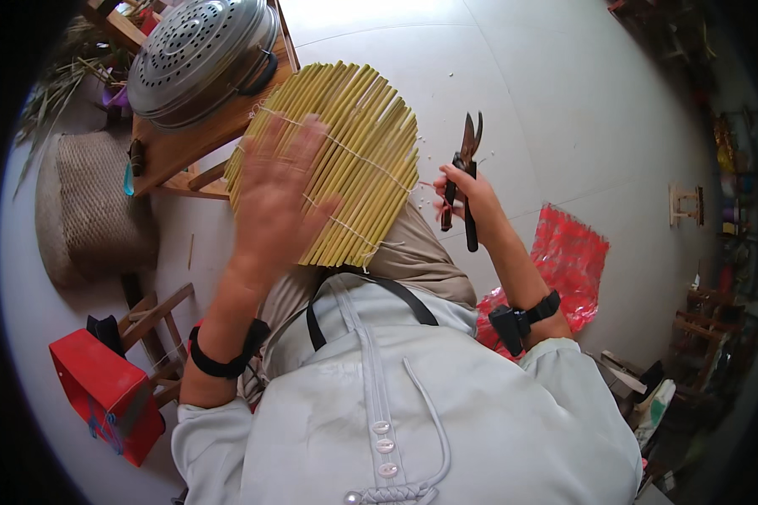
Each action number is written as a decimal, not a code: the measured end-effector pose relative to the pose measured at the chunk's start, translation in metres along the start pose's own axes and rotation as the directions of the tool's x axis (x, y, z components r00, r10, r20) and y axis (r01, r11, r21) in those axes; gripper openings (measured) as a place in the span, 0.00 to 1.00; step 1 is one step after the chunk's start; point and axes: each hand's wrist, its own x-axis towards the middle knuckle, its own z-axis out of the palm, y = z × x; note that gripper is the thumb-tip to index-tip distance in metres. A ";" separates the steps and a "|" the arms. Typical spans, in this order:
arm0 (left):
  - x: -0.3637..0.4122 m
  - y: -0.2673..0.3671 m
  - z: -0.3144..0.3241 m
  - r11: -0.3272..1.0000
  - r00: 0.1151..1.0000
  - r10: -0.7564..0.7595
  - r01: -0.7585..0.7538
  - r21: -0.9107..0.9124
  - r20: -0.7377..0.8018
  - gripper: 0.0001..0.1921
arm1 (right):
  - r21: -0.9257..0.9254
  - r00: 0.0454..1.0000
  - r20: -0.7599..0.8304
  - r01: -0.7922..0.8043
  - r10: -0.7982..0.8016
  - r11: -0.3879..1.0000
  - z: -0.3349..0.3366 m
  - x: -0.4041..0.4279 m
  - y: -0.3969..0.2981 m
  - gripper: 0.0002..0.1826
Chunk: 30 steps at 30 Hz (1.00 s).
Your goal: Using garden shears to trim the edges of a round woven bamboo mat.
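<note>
A round mat of thin yellow-green stalks (360, 158), bound with rows of white string, lies over my lap and knees. My left hand (275, 177) is spread over its left part, blurred by motion; whether the palm touches the stalks I cannot tell. Loose string ends (388, 244) stick out at the mat's lower right rim. To the right of the mat, my right hand (474, 196) grips a pair of pruning shears (469, 148) by the black handles. The blades point away from me and stand slightly apart.
A perforated metal steamer (196, 57) rests on a wooden table (164, 154) at upper left. Below it stand a woven basket (95, 196) and a red box (101, 372). Red plastic sheeting (568, 265) lies on the floor at right, with a small wooden stool (686, 205) beyond.
</note>
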 end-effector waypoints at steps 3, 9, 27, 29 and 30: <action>0.003 0.036 0.015 0.998 0.984 0.063 -0.059 -0.027 0.166 0.49 | -0.004 0.991 -0.083 -0.103 0.103 0.995 -0.002 -0.022 0.013 0.22; -0.005 0.040 0.058 0.993 0.955 0.119 -0.117 -0.024 0.273 0.53 | 0.473 0.990 0.113 -0.127 0.083 0.872 -0.026 -0.033 0.065 0.24; -0.006 0.048 0.063 0.993 0.974 0.076 -0.053 -0.108 0.214 0.42 | 0.117 0.985 0.050 -0.170 0.165 0.978 -0.025 -0.035 0.012 0.21; -0.004 0.048 0.066 0.993 0.981 0.066 -0.047 -0.107 0.183 0.42 | 0.014 0.986 0.061 -0.156 0.155 0.988 -0.019 -0.041 0.008 0.18; -0.004 0.048 0.069 0.993 0.985 0.067 -0.050 -0.111 0.156 0.41 | -0.131 0.981 0.076 -0.167 0.178 0.977 -0.018 -0.045 0.007 0.20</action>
